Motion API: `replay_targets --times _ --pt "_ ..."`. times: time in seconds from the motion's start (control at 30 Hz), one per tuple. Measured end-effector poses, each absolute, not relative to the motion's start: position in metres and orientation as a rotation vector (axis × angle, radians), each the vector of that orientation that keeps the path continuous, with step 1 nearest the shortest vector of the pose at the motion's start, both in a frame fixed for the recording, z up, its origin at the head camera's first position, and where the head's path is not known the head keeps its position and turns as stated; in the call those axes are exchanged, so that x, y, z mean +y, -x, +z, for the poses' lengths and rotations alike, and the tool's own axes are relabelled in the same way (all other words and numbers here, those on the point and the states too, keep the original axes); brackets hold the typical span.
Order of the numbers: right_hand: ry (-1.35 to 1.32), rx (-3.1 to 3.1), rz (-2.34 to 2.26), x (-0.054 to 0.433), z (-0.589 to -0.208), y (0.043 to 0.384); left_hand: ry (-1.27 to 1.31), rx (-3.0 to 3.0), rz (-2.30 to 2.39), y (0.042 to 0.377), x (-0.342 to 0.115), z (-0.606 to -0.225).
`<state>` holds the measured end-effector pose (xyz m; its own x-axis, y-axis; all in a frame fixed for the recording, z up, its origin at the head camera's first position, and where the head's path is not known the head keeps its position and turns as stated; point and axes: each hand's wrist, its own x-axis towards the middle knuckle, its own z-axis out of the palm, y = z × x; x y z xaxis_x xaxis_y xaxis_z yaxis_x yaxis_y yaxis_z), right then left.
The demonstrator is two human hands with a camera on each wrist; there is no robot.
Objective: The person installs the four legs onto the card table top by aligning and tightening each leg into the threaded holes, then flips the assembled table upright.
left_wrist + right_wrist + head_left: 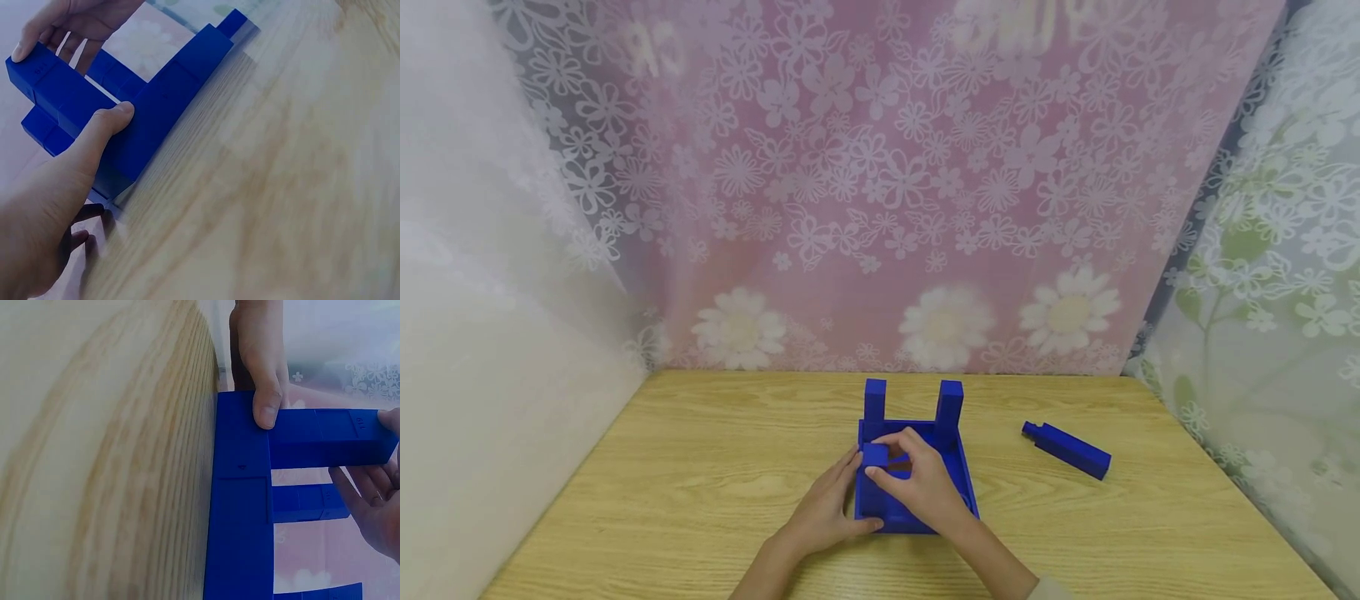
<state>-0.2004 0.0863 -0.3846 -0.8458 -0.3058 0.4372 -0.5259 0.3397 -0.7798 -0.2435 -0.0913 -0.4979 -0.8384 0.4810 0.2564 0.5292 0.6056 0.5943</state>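
Note:
A shallow square blue base [917,527] with raised walls lies on the table. At its front left corner a square blue post [875,455] stands upright. My right hand [928,487] pinches that post near its top between thumb and fingers. Around the same corner of the base my left hand [823,512] holds on, its thumb on the front wall beside the post's foot and its fingers along the left side. Two more blue posts, one back left [875,408] and one back right [950,404], rise from the rear corners. My right hand partly hides the base's inside.
To the right of the base, a loose blue post [1067,448] with a narrower stepped end lies on the wooden table [722,467]. A pink floral curtain [880,208] hangs behind the table, with pale sheets at both sides.

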Motion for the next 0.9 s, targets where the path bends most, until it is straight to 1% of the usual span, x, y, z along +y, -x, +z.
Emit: replay_targets --times 0.1,0.27,0.37,0.67,0.9 --pt "-0.775 -2.379 1.504 0.087 -0.393 0.205 0.86 -2.75 -1.056 0.244 -0.092 -0.498" --pt "-0.838 -2.386 1.432 0.094 -0.417 0.219 0.85 -2.744 -1.073 0.244 -0.092 -0.501" --pt "-0.871 -2.388 1.414 0.1 -0.423 0.222 0.845 -2.742 -1.093 0.245 -0.093 -0.504" --pt "-0.91 -2.305 1.389 0.125 -0.42 0.226 0.844 -2.723 -1.136 0.248 -0.093 -0.508" --pt "-0.774 -2.332 1.298 0.165 -0.415 0.231 0.841 -2.732 -1.164 0.246 -0.093 -0.505"
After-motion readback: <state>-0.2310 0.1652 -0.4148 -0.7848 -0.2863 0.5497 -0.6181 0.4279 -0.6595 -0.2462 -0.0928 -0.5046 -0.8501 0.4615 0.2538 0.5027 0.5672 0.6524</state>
